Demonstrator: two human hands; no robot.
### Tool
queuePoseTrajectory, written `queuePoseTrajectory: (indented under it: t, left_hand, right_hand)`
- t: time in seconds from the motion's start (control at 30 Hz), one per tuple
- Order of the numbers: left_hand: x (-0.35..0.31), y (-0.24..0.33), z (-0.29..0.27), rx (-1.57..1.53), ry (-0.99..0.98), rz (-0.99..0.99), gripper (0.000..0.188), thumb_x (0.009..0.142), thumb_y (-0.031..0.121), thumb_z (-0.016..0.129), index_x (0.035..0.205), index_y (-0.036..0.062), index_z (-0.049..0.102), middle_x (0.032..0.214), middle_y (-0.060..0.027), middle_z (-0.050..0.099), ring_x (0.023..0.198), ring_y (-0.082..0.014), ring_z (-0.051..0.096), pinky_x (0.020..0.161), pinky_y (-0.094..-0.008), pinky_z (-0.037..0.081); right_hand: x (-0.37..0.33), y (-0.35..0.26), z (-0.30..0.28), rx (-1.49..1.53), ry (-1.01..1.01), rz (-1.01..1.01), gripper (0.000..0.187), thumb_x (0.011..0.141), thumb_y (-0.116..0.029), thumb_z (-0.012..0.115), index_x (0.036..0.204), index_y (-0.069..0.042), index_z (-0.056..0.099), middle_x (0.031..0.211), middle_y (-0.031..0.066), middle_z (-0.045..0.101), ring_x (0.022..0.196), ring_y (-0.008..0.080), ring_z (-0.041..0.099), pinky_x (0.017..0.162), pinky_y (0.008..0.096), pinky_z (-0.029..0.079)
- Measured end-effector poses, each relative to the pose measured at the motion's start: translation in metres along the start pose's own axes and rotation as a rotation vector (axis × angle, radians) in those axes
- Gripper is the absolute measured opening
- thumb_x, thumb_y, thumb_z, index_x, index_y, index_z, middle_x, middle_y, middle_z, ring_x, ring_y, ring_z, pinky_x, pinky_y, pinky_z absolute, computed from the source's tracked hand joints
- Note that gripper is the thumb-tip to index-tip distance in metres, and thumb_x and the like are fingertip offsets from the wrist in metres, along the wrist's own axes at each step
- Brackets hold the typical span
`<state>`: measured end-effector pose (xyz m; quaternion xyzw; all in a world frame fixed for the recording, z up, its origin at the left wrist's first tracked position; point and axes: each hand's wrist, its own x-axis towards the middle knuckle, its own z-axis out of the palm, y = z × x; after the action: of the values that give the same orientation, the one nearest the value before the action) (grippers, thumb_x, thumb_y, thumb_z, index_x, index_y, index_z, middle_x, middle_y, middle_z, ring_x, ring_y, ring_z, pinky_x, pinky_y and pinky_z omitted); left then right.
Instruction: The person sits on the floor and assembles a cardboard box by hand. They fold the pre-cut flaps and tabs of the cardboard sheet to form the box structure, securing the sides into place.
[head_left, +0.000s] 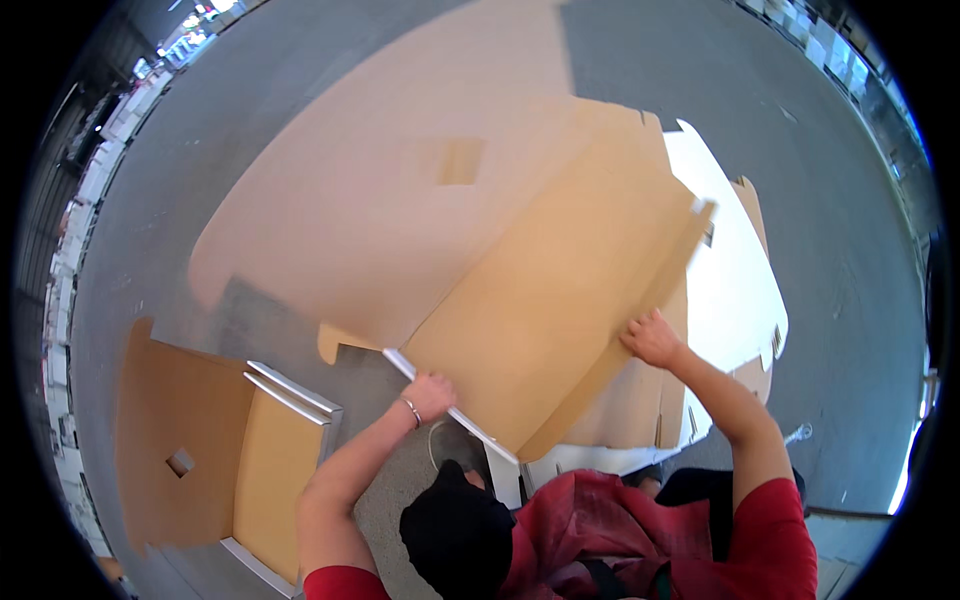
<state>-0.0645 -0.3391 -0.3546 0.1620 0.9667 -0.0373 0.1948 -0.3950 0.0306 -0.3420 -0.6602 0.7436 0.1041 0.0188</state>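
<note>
Between my hands is a large brown cardboard box [540, 310], partly folded, its long lid flap [340, 200] raised and blurred on the far left. My left hand [430, 396], with a bracelet at the wrist, is closed over the white-edged short wall [485, 432] at the near left. On the right, my right hand [652, 338] grips the folded-up long side wall [600, 385], fingers over its edge. The lid has a small rectangular cutout [460, 161]. Beneath the box lie flat cardboard sheets, one showing a white face [735, 285].
A second folded box [275, 460] stands open on the grey concrete floor [820, 180] at the near left, its lid [185, 440] tilted outward with a square hole. White stacked goods [100, 170] line the far left edge. My shoe [455, 447] shows below the held box.
</note>
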Motion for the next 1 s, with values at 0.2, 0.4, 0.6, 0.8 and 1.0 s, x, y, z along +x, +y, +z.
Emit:
queuePoseTrajectory:
  t: [0.2, 0.4, 0.6, 0.8, 1.0]
  left_hand:
    - [0.033, -0.029, -0.059, 0.417, 0.206, -0.468, 0.02, 0.081, 0.02, 0.056, 0.09, 0.0094, 0.07, 0.096, -0.01, 0.065, 0.105, -0.0298, 0.055, 0.101, -0.0673, 0.027]
    - [0.059, 0.07, -0.081, -0.063, -0.272, -0.247, 0.038, 0.082, 0.027, 0.058, 0.112, 0.0064, 0.068, 0.121, -0.0148, 0.061, 0.123, -0.0357, 0.047, 0.103, -0.0683, 0.022]
    - [0.025, 0.031, -0.043, 0.227, -0.085, -0.418, 0.029, 0.083, 0.022, 0.054, 0.101, 0.0065, 0.069, 0.098, -0.0162, 0.064, 0.098, -0.0349, 0.059, 0.097, -0.0696, 0.03]
    - [0.004, -0.021, 0.001, 0.303, 0.169, -0.866, 0.033, 0.086, 0.018, 0.051, 0.115, 0.0053, 0.059, 0.122, -0.0187, 0.053, 0.122, -0.0385, 0.043, 0.092, -0.0671, 0.035]
    - [-0.007, 0.085, -0.01, 0.029, 0.235, -0.333, 0.036, 0.083, 0.025, 0.06, 0.116, 0.0123, 0.055, 0.132, -0.0169, 0.045, 0.129, -0.0392, 0.038, 0.088, -0.0664, 0.038]
  right_hand:
    - [0.02, -0.096, 0.021, 0.176, -0.019, -0.01, 0.013, 0.078, -0.02, 0.054, 0.074, -0.01, 0.061, 0.076, 0.0096, 0.06, 0.075, 0.0268, 0.062, 0.063, 0.0415, 0.052]
    - [0.112, -0.21, -0.057, 0.621, -0.156, 0.171, 0.024, 0.081, -0.029, 0.062, 0.088, -0.007, 0.068, 0.086, 0.0166, 0.065, 0.083, 0.0292, 0.065, 0.072, 0.0404, 0.053]
    - [0.094, -0.197, -0.042, 1.214, 0.502, 0.612, 0.026, 0.081, -0.023, 0.065, 0.102, -0.009, 0.069, 0.094, 0.0142, 0.063, 0.081, 0.027, 0.064, 0.075, 0.0368, 0.052]
    - [-0.011, -0.072, 0.014, 0.689, 0.682, 1.286, 0.027, 0.083, -0.019, 0.065, 0.107, -0.008, 0.065, 0.102, 0.0162, 0.06, 0.082, 0.0292, 0.062, 0.074, 0.0399, 0.05]
    - [-0.03, -0.018, 0.041, 0.443, 0.347, 1.343, 0.07, 0.076, -0.032, 0.069, 0.136, -0.006, 0.044, 0.137, 0.021, 0.043, 0.122, 0.0381, 0.045, 0.101, 0.0471, 0.037]
